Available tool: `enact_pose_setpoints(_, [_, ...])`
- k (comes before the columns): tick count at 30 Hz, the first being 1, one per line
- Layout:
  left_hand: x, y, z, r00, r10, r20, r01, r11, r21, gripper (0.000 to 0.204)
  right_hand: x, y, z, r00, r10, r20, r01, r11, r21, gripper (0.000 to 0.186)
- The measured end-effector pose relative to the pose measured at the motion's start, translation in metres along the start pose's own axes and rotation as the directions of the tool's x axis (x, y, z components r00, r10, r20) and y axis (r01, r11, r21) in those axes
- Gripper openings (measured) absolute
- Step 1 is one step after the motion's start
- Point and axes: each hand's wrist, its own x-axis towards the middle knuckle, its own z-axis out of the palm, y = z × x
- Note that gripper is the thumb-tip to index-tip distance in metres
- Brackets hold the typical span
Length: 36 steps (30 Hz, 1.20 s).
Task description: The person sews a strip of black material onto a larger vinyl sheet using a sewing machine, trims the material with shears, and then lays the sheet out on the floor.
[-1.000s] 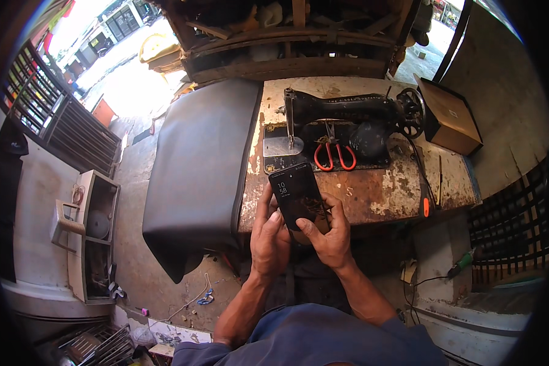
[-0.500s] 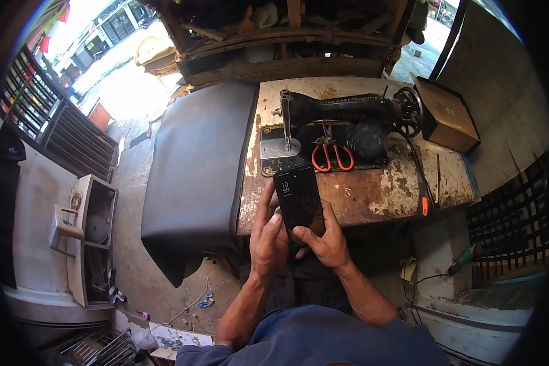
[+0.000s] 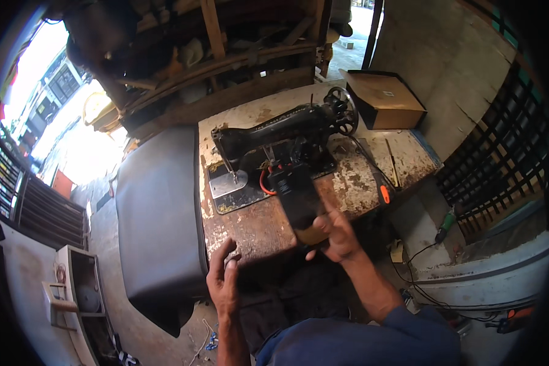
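Note:
My right hand (image 3: 341,239) grips a black smartphone (image 3: 299,201) by its lower end, over the front of the worktable. The phone's screen is dark, and it stands between me and the sewing machine. Apart from the phone, my left hand (image 3: 223,283) is raised near the table's front edge, thumb and forefinger spread and nothing visible between them. Behind the phone, one red handle loop of the scissors (image 3: 265,183) shows; the rest is mostly covered. The black sewing machine (image 3: 274,129) sits farther back on the worn wooden table (image 3: 250,227).
Dark sheet material (image 3: 158,207) drapes over the table's left end. An orange-tipped tool (image 3: 384,194) lies on the right, before a cardboard box (image 3: 387,100). A wooden rack (image 3: 226,76) stands behind, and a white cabinet (image 3: 82,287) is at lower left.
My left hand has let go of the phone and moved down and left. The phone, now in my right hand alone, covers part of the scissors. The whole view has swung to the right.

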Motion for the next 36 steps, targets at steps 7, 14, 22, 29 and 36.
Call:
enact_pose_setpoints(7, [-0.044, -0.020, -0.048, 0.929, -0.077, -0.362, 0.150, 0.972, 0.179, 0.034, 0.090, -0.195, -0.118, 0.638, -0.670, -0.379, 0.330, 0.683, -0.651, 0.045])
enact_pose_setpoints(14, [-0.027, -0.063, -0.041, 0.857, 0.358, -0.371, 0.147, 0.521, 0.841, 0.047, 0.173, -0.290, -0.243, 0.639, -0.458, -0.618, -0.067, 0.767, -0.638, 0.058])
enact_pose_setpoints(22, [-0.023, -0.056, -0.062, 0.860, 0.320, -0.397, 0.211, 0.487, 0.848, 0.018, 0.101, -0.087, -0.116, 0.598, -0.760, -0.252, 0.261, 0.483, -0.836, 0.040])
enact_pose_setpoints(29, [-0.020, -0.056, -0.047, 0.866, 0.230, -0.445, 0.227, 0.612, 0.758, 0.006, 0.025, 0.070, 0.068, 0.953, -0.038, 0.300, 0.279, 0.488, -0.827, 0.030])
enact_pose_setpoints(36, [-0.047, -0.006, -0.031, 0.882, 0.290, -0.371, 0.077, 0.688, 0.721, 0.012, 0.075, 0.121, 0.103, 0.604, 0.084, 0.793, 0.793, 0.041, -0.608, 0.060])
